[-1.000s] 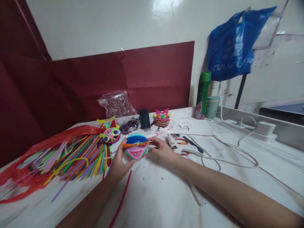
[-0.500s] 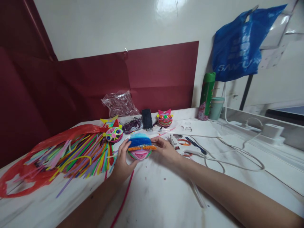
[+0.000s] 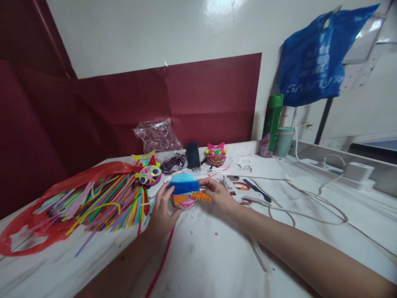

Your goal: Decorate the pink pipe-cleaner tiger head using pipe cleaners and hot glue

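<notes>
- Head view, item in hand: a round, domed craft face wound from fuzzy pipe cleaners (blue bands on top, orange strips across the middle, pink below) is held between both hands, at or just above the white surface; actual contact with the surface cannot be confirmed.
- Head view, left hand: grip closed on the item's left flank, thumb at the front edge, fingers wrapped round the side and back.
- Head view, right hand: grip closed on the item's right flank, fingertips pinching near the end of the orange strip.
- Handling judgement: likely very light, soft and springy on its wire cores, with a fuzzy, non-slip skin. Glued strips appear to be the weak point, so hold at the two flanks or under the rim, not by the orange pieces.
- Position relative to grip: the item sits centred between the two palms, face turned toward the wearer and tilted slightly back.
- Head view, surroundings: a loose spread of multicoloured pipe cleaners on a red plastic bag lies left of the left hand; a finished small cat-face ornament sits just beyond it; a white glue gun with cord rests just beside the right hand; a single red pipe cleaner runs beneath the left wrist.
</notes>
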A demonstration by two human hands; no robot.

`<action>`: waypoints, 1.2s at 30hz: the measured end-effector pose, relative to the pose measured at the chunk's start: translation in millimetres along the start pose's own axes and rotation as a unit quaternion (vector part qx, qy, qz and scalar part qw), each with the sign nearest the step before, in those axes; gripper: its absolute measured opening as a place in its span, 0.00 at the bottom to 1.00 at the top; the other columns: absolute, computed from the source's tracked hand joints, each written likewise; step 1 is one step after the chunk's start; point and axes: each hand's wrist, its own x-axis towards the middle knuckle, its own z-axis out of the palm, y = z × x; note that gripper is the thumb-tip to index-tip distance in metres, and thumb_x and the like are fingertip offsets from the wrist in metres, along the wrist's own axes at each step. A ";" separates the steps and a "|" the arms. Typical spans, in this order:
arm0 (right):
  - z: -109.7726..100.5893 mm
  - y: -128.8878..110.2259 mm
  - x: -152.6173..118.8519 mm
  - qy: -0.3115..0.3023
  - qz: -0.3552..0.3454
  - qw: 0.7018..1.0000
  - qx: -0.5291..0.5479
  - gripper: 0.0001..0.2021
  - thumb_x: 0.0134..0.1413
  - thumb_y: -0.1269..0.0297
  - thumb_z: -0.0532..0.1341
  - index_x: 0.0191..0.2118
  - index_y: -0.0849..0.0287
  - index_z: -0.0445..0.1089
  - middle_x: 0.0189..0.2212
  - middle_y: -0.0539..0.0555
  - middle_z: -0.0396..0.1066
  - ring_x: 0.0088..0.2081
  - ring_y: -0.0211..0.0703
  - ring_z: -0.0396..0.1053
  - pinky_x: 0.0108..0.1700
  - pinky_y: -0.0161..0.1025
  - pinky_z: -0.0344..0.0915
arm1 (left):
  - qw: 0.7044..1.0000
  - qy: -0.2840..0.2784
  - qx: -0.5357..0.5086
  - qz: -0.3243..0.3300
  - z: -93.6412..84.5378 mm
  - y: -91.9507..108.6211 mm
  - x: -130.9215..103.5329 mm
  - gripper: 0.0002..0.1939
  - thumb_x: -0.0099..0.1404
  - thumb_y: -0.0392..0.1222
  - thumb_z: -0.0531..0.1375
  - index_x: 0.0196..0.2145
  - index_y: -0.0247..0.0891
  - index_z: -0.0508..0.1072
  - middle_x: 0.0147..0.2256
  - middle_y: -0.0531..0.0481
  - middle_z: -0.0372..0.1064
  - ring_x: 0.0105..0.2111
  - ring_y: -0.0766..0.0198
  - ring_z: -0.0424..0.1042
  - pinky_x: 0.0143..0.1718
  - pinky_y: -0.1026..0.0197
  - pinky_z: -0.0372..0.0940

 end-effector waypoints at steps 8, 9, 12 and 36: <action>0.7 3.1 -0.7 0.004 0.043 0.998 0.035 0.12 0.36 0.69 0.66 0.32 0.57 0.68 0.32 0.49 0.73 0.36 0.41 0.70 0.40 0.38 0.65 | 1.000 -0.014 -0.011 -0.026 2.3 -3.1 -1.6 0.35 0.55 0.39 0.63 0.57 0.41 0.52 0.56 0.39 0.54 0.57 0.51 0.56 0.56 0.46 0.57; 1.0 3.4 -0.9 0.005 0.049 0.998 0.036 0.12 0.36 0.69 0.66 0.32 0.57 0.68 0.32 0.50 0.73 0.35 0.41 0.70 0.40 0.38 0.65 | 0.999 -0.016 -0.015 -0.030 3.0 -3.9 -2.1 0.36 0.55 0.39 0.63 0.58 0.41 0.52 0.56 0.39 0.55 0.57 0.51 0.57 0.56 0.46 0.57; 1.5 4.4 -1.3 0.010 0.067 0.997 0.030 0.15 0.33 0.70 0.67 0.32 0.58 0.68 0.31 0.49 0.73 0.34 0.41 0.70 0.39 0.38 0.66 | 0.998 -0.020 -0.034 -0.046 5.3 -6.1 -4.0 0.38 0.53 0.39 0.64 0.58 0.41 0.51 0.56 0.39 0.55 0.57 0.50 0.56 0.56 0.45 0.57; 0.5 10.0 -2.6 0.033 0.209 0.977 0.012 0.03 0.41 0.72 0.58 0.26 0.60 0.64 0.21 0.48 0.67 0.23 0.35 0.67 0.23 0.31 0.65 | 0.973 -0.080 -0.150 -0.157 3.2 -7.8 0.3 0.18 0.61 0.41 0.55 0.49 0.37 0.63 0.49 0.42 0.64 0.48 0.57 0.68 0.45 0.55 0.67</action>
